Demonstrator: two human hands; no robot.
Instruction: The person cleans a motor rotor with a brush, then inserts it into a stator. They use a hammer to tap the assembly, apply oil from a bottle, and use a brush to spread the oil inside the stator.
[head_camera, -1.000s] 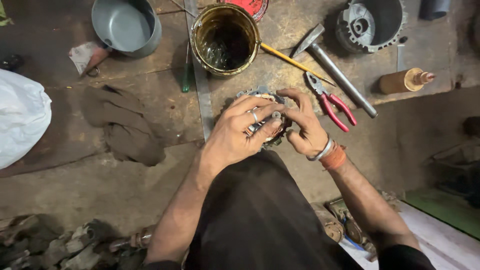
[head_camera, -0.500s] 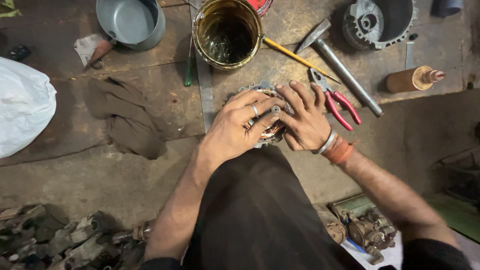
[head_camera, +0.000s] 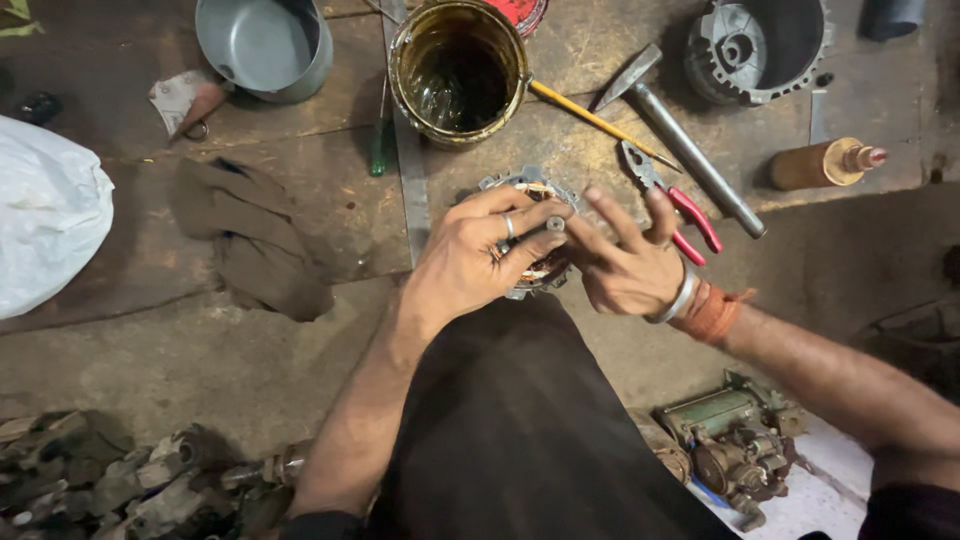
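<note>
Stator ring (head_camera: 528, 190), a round metal part with copper windings inside, sits between both hands just above the person's dark-clothed lap, over the worn floor (head_camera: 140, 360). The left hand (head_camera: 470, 265) lies across the ring, its fingers (head_camera: 535, 245) curled and clamped on it; one finger carries a ring band. The right hand (head_camera: 630, 265) touches the ring's right side with its fingers (head_camera: 605, 210) spread apart and mostly straight, so it is not gripping. A metal bangle and an orange thread are on the right wrist.

Behind the ring stands a open tin can (head_camera: 458, 70) with dark liquid, and a yellow stick (head_camera: 585, 115) comes out beside it. Red-handled pliers (head_camera: 672, 205) lie just beside the right hand, near a hammer (head_camera: 680, 145). Farther right are a grey metal housing (head_camera: 755, 45) and a small brown bottle (head_camera: 825, 163). On the left are a grey pot (head_camera: 265, 45), a brown rag (head_camera: 250, 245) and a white bag (head_camera: 45, 215).
</note>
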